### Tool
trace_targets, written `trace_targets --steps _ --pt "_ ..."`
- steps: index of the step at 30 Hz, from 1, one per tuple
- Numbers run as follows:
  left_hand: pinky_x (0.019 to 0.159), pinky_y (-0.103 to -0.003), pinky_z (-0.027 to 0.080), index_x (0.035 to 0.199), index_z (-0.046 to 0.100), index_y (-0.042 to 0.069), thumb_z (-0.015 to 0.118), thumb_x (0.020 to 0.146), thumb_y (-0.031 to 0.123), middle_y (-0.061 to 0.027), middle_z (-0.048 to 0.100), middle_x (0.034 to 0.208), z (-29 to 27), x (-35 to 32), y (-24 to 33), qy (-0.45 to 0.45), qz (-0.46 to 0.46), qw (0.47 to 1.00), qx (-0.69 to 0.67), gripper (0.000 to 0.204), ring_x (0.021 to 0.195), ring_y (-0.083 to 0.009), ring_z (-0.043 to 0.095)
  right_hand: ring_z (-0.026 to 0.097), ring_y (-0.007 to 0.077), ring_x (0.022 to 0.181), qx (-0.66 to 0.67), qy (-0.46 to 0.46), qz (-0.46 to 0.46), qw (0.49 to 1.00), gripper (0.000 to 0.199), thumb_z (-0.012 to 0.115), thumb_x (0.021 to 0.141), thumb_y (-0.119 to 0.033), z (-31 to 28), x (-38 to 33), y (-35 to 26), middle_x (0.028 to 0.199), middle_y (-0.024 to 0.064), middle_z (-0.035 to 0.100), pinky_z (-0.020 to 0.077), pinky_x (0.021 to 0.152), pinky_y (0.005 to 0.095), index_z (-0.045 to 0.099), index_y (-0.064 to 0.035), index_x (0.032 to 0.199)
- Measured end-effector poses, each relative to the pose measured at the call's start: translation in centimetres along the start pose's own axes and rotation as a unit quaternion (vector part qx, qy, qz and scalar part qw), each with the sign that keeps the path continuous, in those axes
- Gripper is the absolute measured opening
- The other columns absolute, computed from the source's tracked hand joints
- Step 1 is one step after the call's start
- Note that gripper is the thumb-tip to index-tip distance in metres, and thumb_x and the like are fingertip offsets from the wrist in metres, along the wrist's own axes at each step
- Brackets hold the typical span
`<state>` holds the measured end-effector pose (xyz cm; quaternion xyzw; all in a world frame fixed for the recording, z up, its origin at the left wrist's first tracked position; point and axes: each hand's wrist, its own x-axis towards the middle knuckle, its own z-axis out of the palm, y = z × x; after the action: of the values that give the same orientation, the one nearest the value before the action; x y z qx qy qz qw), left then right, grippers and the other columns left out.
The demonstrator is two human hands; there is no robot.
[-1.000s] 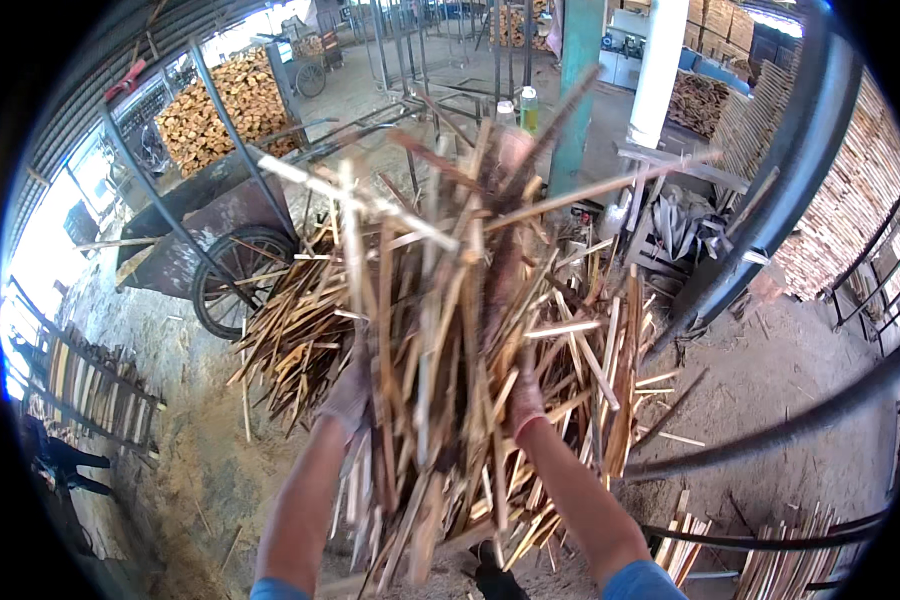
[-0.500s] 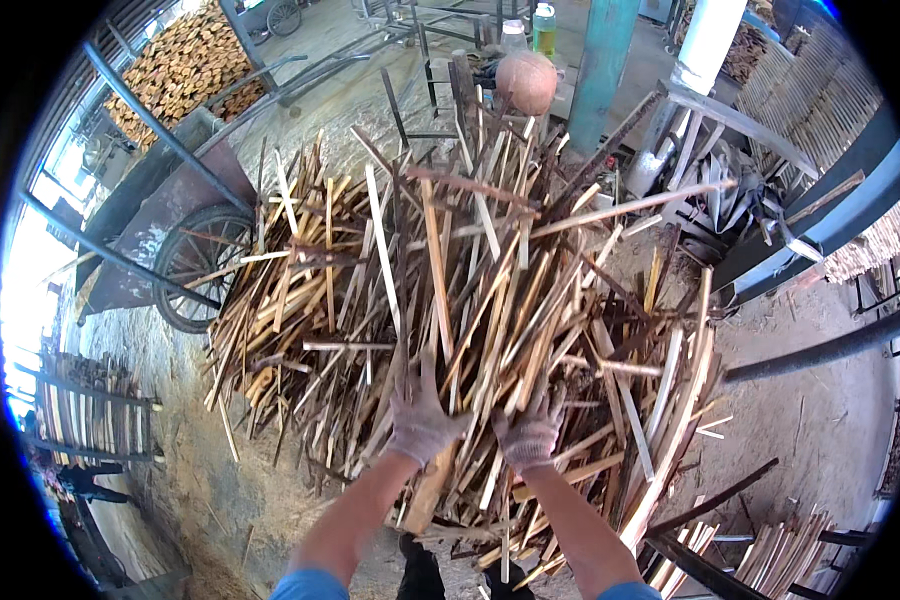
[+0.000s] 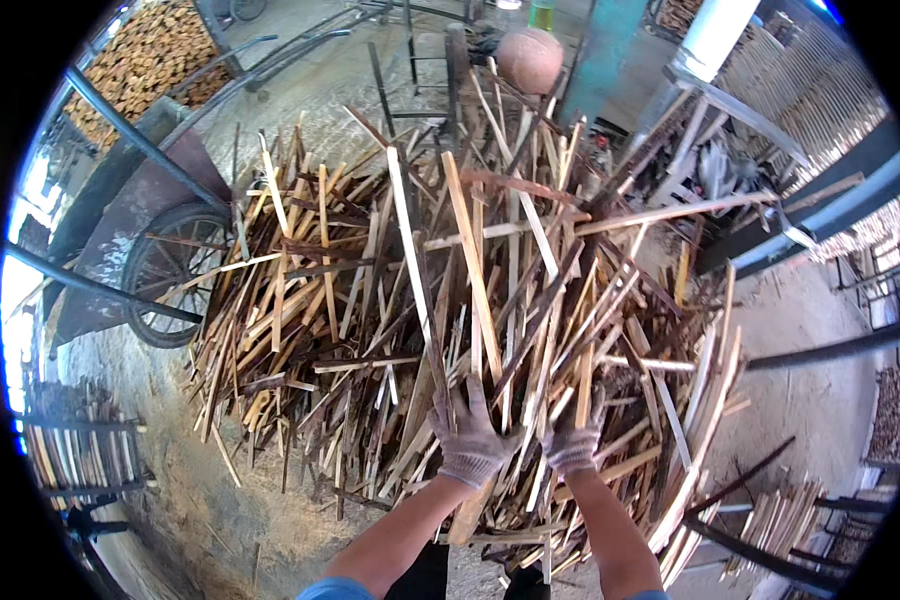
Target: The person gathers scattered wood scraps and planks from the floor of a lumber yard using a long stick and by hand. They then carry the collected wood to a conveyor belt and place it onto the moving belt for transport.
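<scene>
Two gloved hands are over one large pile of sticks [image 3: 370, 300], which lies on the floor [image 3: 810, 310] in front of the person and spreads across the middle of the view. The sticks are too many and too tangled to count. The left hand [image 3: 467, 440] is open, fingers spread, palm down on the near part of the pile. The right hand [image 3: 575, 445] is just beside it, also open, fingers reaching forward over the sticks. Neither hand shows a stick in its grip.

The pile's edge is ragged, with loose ends poking out all round; one long pale stick [image 3: 680, 212] juts far out to the upper right. Sawdust-strewn floor runs along the lower left edge, and a wider grey stretch lies to the right. The near edge comes close to the person's two dark-clad legs [image 3: 420, 577].

One cart [image 3: 135, 240] stands to the left, its spoked wheel [image 3: 175, 275] near the pile. Two metal bars [image 3: 140, 142] cross in front of the cart. Beyond the far edge are one round reddish ball [image 3: 530, 62], one green post [image 3: 602, 55] and one white column [image 3: 720, 35]. On the right, a dark bar [image 3: 835, 345] reaches toward the pile's edge. One stack of split wood [image 3: 155, 65] fills the upper left.
</scene>
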<state>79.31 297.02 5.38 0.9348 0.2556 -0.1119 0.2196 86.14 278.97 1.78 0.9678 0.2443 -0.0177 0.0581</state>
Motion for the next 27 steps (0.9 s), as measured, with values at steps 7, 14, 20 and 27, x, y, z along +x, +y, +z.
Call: trace_targets --steps 7,14,20,27 --pt "0.118 -0.073 0.005 0.161 -0.019 0.012 0.057 0.066 0.095 -0.0288 -0.010 0.167 -3.7 0.9 0.7 0.012 0.051 0.996 -0.070 0.147 0.156 -0.0429 -0.010 0.007 0.0406 0.157 0.175 -0.254 0.189 0.932 0.079 0.044 0.100 -0.058 -8.7 1.1 -1.2 0.169 0.0204 0.015 0.0144 0.125 0.0586 0.024 -0.0150 0.163" --pt "0.111 -0.055 0.039 0.163 -0.005 0.009 0.069 0.077 0.076 -0.0271 -0.001 0.168 -12.4 0.5 -2.0 -0.090 0.102 0.988 -0.067 0.132 0.154 -0.0416 0.016 0.024 0.0416 0.152 0.281 -0.028 0.234 0.930 0.076 0.053 0.099 -0.046 -15.9 -14.4 -11.1 0.162 0.0266 0.029 0.0260 0.123 0.0503 0.029 -0.0063 0.159" --pt "0.124 -0.043 0.025 0.162 0.019 0.003 0.066 0.094 0.020 -0.0250 0.026 0.164 -16.0 -15.9 -4.7 -0.086 0.265 0.947 -0.156 0.084 0.150 -0.0370 0.031 0.065 0.0361 0.119 0.443 -0.253 0.390 0.766 0.055 0.058 0.094 -0.041 -10.4 -48.0 -18.5 0.128 0.0187 0.068 0.0508 0.100 0.0489 0.056 -0.0101 0.140" --pt "0.120 -0.049 0.030 0.153 0.039 0.000 0.068 0.087 0.018 -0.0243 0.046 0.152 -12.9 -33.9 -18.3 -0.116 0.466 0.877 -0.025 0.074 0.141 -0.0414 0.042 0.065 0.0392 0.119 0.412 -0.322 0.732 0.438 0.059 0.059 0.090 -0.052 -12.2 -84.8 -37.5 0.124 0.0246 0.068 0.0518 0.099 0.0483 0.070 -0.0037 0.122"
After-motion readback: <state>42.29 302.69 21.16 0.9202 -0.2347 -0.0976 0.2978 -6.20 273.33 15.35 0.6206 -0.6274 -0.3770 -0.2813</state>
